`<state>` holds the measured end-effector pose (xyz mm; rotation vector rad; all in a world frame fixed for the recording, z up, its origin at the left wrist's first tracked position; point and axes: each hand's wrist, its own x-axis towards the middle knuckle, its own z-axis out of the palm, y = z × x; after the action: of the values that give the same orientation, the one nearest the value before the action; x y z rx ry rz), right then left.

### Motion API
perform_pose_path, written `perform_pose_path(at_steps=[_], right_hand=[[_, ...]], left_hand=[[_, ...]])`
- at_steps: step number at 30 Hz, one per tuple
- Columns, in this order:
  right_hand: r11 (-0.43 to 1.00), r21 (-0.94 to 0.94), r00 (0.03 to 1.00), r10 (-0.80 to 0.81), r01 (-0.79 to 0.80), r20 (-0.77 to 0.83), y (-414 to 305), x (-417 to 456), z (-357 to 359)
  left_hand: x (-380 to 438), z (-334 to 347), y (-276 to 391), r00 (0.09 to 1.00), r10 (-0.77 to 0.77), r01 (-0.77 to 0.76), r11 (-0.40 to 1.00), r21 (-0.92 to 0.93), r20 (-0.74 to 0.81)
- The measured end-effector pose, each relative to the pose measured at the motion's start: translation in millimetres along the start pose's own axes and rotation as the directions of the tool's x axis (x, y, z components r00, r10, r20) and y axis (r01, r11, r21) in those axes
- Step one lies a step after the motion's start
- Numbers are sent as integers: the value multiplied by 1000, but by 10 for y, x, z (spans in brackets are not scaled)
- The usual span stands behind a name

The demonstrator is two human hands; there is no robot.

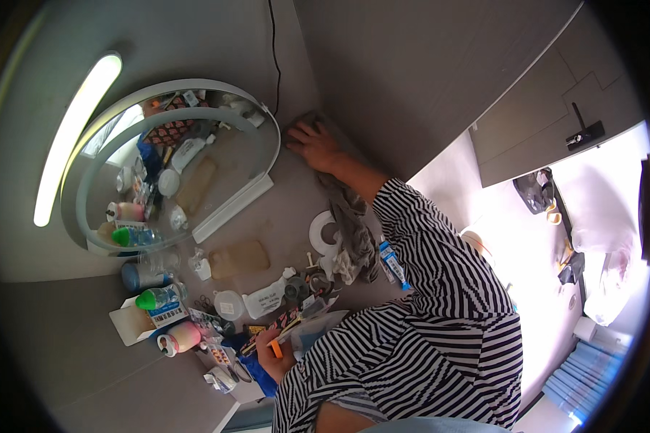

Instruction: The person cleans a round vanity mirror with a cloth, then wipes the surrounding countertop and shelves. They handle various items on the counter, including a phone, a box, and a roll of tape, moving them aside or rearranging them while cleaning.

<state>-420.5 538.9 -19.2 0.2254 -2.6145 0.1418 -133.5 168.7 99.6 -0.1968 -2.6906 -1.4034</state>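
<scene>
My right hand (315, 147) lies on a bunched grey cloth (352, 208) in the corner by the wall, its fingers bent over it. The cloth trails down past a white ring-shaped roll (321, 233). My left hand (275, 360) is low in the view, at a cluster of items beside a dark patterned pouch (287, 319) and a blue plastic bag (260, 373). An orange object (275, 349) shows at its fingers; whether the hand grips it is unclear. Near the pouch lie a white packet of sealing clay (265, 301) and a round white lid or tub (229, 306).
A lit oval mirror (195, 178) stands at the back left. Before it lie a tan flat case (239, 260), a green-capped bottle (160, 297), an open carton (135, 322) and a pink-and-white jar (179, 339). A blue-and-white packet (394, 265) lies by my right sleeve.
</scene>
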Motion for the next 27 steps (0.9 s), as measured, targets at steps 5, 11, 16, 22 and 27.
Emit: perform_pose_path(at_steps=[5,11,16,22,27], right_hand=[[957,-89,921,290,-276,259,34,-44,-181],[884,-275,786,463,-378,410,-25,256,-194],[927,-134,755,363,-349,547,-267,-82,-632],[934,-223,924,323,-278,204,-157,-342,-497],[913,-213,903,389,-349,186,36,81,-70]], left_hand=[[-23,-34,43,1000,7,-8,999,39,20],[-60,-27,79,998,-53,53,999,-9,34],[-149,-31,54,998,-64,64,998,-14,2],[-83,-34,48,1000,29,-29,997,71,0],[-21,-36,62,999,-32,32,999,27,8]])
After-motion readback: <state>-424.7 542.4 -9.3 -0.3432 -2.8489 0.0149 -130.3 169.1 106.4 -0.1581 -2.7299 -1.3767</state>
